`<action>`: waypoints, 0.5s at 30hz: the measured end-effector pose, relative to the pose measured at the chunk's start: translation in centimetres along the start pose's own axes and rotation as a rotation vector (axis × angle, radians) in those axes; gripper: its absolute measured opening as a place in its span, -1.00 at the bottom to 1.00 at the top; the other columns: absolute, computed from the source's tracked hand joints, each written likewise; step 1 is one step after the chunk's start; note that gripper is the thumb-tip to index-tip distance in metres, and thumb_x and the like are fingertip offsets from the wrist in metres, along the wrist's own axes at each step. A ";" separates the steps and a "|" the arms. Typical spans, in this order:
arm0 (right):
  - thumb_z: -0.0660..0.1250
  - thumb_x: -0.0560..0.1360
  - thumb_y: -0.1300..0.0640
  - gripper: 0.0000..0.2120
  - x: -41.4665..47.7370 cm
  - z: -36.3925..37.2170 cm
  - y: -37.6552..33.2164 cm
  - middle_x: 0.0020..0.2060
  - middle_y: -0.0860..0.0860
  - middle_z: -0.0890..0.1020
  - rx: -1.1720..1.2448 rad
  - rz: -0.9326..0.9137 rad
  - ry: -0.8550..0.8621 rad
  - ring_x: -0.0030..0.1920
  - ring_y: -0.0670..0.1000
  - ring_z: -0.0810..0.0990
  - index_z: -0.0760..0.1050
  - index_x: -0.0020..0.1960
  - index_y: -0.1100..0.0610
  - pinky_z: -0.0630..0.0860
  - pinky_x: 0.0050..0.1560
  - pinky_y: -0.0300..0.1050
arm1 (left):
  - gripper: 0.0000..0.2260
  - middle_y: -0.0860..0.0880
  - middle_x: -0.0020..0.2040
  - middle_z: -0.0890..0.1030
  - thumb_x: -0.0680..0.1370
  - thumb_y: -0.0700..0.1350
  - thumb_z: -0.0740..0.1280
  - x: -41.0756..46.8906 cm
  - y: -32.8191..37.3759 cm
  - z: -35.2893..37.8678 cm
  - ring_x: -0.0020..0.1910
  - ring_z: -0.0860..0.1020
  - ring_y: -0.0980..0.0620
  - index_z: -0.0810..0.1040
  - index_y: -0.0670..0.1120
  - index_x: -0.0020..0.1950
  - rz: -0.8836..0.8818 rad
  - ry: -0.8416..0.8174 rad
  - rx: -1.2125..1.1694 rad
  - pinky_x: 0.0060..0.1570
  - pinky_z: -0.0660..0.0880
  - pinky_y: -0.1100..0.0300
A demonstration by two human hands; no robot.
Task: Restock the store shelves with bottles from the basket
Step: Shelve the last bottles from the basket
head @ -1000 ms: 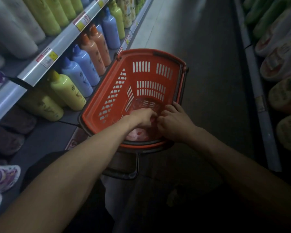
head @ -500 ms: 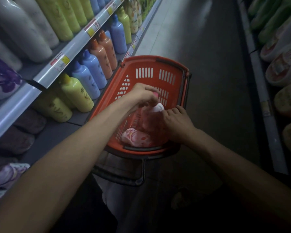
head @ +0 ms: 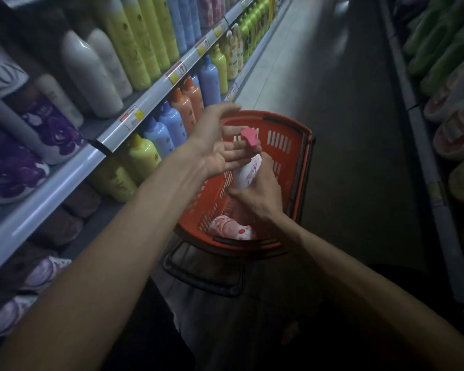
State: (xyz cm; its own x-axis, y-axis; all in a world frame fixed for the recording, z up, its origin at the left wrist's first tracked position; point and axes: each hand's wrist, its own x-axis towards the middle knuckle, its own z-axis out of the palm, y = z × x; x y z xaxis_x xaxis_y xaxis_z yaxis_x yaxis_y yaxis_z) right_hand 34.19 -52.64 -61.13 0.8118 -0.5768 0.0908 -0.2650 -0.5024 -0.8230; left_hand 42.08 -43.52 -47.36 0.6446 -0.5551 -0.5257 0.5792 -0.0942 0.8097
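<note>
A red plastic basket (head: pixel 292 140) stands on the aisle floor in front of me. My right hand (head: pixel 255 194) grips the body of a white and pink bottle (head: pixel 248 171) with a pink pump cap, held upright above the basket. My left hand (head: pixel 220 140) is beside the cap with its palm up and fingers straight, its fingertips touching the bottle's neck. A second pink and white bottle (head: pixel 231 227) lies in the bottom of the basket near its front rim.
Shelves on the left (head: pixel 65 178) hold rows of white, yellow, blue, orange and purple bottles with price tags along the edges. Another shelf (head: pixel 439 116) with green and pale packs runs along the right. The grey aisle floor (head: pixel 332 76) stretches ahead.
The bottle has come up out of the basket, from lying to upright. My left hand let go of its top and opened beside the cap. My view rose toward the shelves.
</note>
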 end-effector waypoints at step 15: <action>0.56 0.27 -0.07 -0.26 -3.5 2.5 -7.2 0.06 -0.03 0.66 0.206 0.013 -0.054 0.07 0.12 0.65 0.29 0.35 -0.12 0.59 0.06 0.03 | -0.49 -0.43 0.30 0.55 0.61 -0.02 0.26 -10.0 -1.2 -8.8 0.28 0.59 -0.35 0.35 -0.30 0.47 0.133 -0.174 -0.520 0.33 0.49 -0.21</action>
State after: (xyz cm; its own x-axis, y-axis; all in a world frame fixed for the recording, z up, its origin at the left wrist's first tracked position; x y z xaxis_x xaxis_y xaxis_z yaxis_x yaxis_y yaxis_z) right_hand 34.55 -45.38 -56.89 0.8370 -0.5445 0.0537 -0.1684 -0.3497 -0.9216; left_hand 39.34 -30.61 -45.42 0.6624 -0.6666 -0.3419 0.6969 0.3807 0.6078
